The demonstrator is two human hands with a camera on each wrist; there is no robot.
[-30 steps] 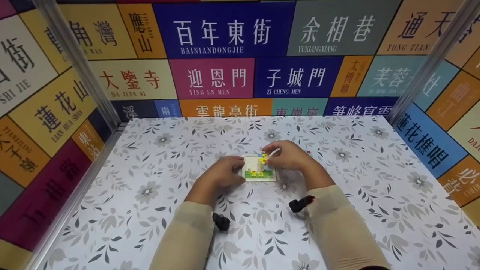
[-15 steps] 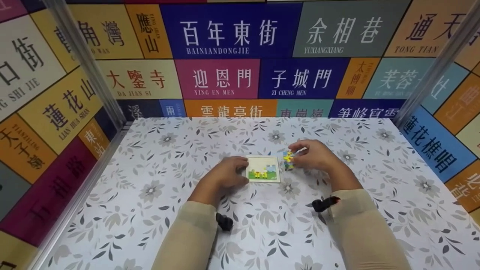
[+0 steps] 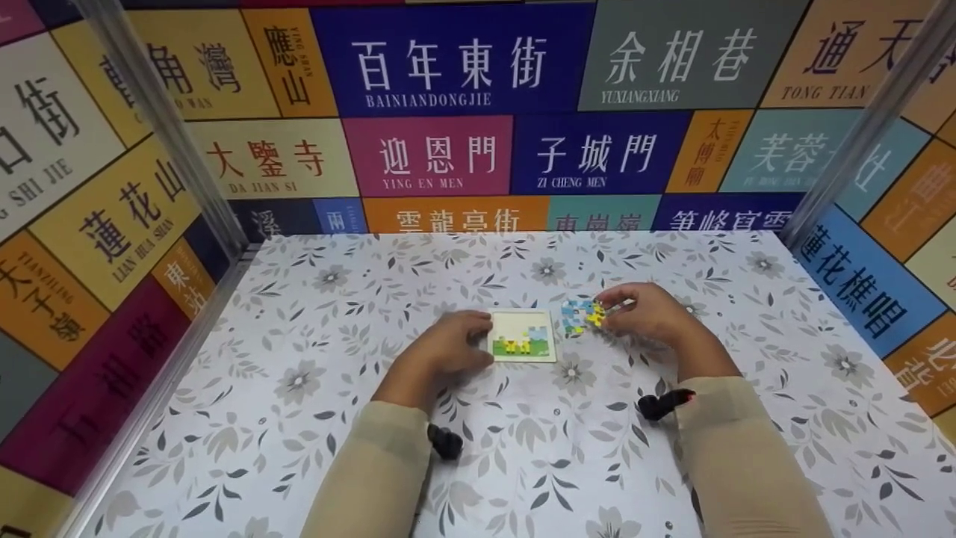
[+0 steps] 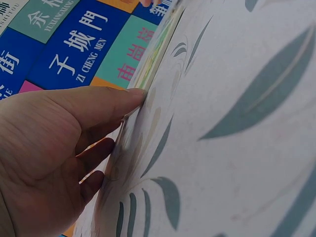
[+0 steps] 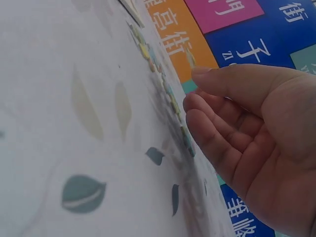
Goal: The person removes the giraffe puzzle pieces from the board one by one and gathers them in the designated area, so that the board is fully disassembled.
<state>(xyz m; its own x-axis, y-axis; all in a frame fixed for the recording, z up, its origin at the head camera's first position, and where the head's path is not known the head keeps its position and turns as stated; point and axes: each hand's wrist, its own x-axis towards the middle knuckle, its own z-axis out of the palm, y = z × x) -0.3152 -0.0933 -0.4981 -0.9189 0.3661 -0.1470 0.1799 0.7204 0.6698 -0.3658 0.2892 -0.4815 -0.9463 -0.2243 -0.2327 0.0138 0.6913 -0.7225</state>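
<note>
Walls (image 3: 463, 56) of coloured signs flank a floral bench (image 3: 418, 276), its surface stretching left, right and behind the puzzle board (image 3: 515, 320) near the middle. The left hand (image 3: 450, 345) grips the board's left side; the right hand (image 3: 651, 317), narrowed, pinches a small piece (image 5: 190, 58) beside loose pieces (image 3: 578, 309) just right of the board. Only the right wrist view shows that piece raised at the thumb tip.

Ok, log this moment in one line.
left hand: touches puzzle frame, left side | right hand: pinches yellow piece at loose pieces | puzzle frame: partly filled, upper part bare
</note>
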